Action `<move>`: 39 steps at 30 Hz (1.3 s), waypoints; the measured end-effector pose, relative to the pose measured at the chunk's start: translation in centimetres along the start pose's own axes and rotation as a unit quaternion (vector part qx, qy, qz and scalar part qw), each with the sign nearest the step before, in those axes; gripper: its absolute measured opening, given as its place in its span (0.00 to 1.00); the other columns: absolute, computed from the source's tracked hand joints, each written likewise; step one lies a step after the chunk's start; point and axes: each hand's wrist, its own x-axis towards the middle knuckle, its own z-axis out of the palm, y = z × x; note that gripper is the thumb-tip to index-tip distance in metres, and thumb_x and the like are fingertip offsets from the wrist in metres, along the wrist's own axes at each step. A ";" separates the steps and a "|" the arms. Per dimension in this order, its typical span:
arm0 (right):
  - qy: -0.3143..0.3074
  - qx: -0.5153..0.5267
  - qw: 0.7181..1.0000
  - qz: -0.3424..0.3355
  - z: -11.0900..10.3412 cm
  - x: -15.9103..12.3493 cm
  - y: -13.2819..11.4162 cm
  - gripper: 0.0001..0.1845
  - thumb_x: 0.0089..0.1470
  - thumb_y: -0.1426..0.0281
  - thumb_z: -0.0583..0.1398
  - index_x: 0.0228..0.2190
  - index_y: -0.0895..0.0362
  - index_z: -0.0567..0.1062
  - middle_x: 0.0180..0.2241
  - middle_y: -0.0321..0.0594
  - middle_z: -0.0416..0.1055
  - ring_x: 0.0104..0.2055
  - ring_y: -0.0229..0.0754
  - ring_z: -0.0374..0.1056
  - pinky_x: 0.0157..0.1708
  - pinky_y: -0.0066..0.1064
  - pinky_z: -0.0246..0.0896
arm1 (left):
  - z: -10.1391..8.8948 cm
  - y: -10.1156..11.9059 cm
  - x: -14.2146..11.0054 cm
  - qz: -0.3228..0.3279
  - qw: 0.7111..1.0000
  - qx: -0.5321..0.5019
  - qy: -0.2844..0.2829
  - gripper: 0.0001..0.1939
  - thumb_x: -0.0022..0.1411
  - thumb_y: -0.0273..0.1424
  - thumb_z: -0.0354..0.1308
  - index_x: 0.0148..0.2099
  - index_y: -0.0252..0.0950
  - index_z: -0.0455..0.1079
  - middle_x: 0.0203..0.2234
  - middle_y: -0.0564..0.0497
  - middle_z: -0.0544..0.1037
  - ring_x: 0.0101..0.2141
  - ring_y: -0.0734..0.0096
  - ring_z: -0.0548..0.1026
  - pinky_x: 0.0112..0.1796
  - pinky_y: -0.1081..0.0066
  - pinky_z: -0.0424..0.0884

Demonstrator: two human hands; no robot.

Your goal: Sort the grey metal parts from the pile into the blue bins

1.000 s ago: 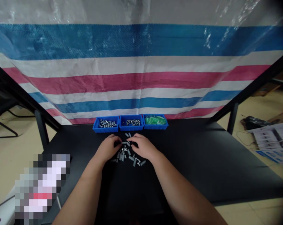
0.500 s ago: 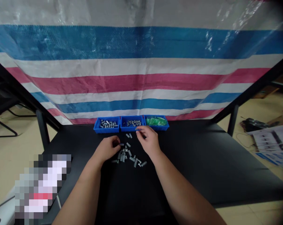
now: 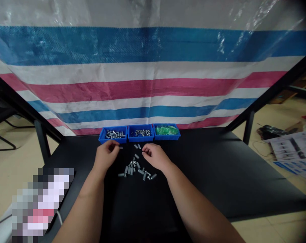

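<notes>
A loose pile of small grey metal cylinders (image 3: 136,168) lies on the black table (image 3: 218,175). My left hand (image 3: 106,157) is raised just in front of the left blue bin (image 3: 113,134), its fingertips pinched on one small grey cylinder. To the right of the pile, my right hand (image 3: 155,156) hovers with fingers curled and pinched; what it holds is too small to see. Two more grey cylinders (image 3: 137,146) lie between my hands, near the bins.
Three blue bins stand in a row at the table's far edge: the left with grey cylinders, the middle bin (image 3: 140,133) with small metal parts, the right bin (image 3: 166,131) with green pieces. A striped tarp (image 3: 147,84) hangs behind. Papers (image 3: 291,152) lie on the floor at right.
My left hand lifted from the pile toward the left bin with a cylinder. My right hand reached the middle bin, then drew back toward the pile.
</notes>
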 end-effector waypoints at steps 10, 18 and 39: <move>-0.081 -0.036 0.996 -0.009 0.7 -0.4 -1.1 0.13 0.58 0.70 0.63 0.46 0.50 0.78 0.41 0.39 0.72 0.37 0.38 0.69 0.37 0.29 0.63 | 0.1 -2.9 0.8 0.040 0.973 0.226 0.035 0.19 0.55 0.32 0.57 0.49 0.36 0.76 0.46 0.41 0.77 0.46 0.53 0.76 0.51 0.60 0.69; -0.074 -0.060 0.995 -0.038 1.3 -0.2 -1.1 0.10 0.55 0.73 0.65 0.40 0.53 0.78 0.39 0.38 0.72 0.41 0.39 0.69 0.41 0.29 0.61 | 0.1 -2.3 0.2 -0.014 0.971 0.211 -0.109 0.10 0.57 0.34 0.58 0.39 0.41 0.78 0.34 0.48 0.81 0.35 0.60 0.78 0.36 0.67 0.70; -0.105 -0.064 0.992 -0.003 -0.1 -0.7 -0.9 0.06 0.47 0.77 0.62 0.22 0.56 0.74 0.32 0.36 0.67 0.30 0.34 0.63 0.28 0.26 0.56 | -0.5 0.7 -0.2 0.033 0.980 0.089 0.175 0.09 0.60 0.31 0.55 0.42 0.39 0.75 0.42 0.48 0.80 0.42 0.61 0.77 0.47 0.65 0.71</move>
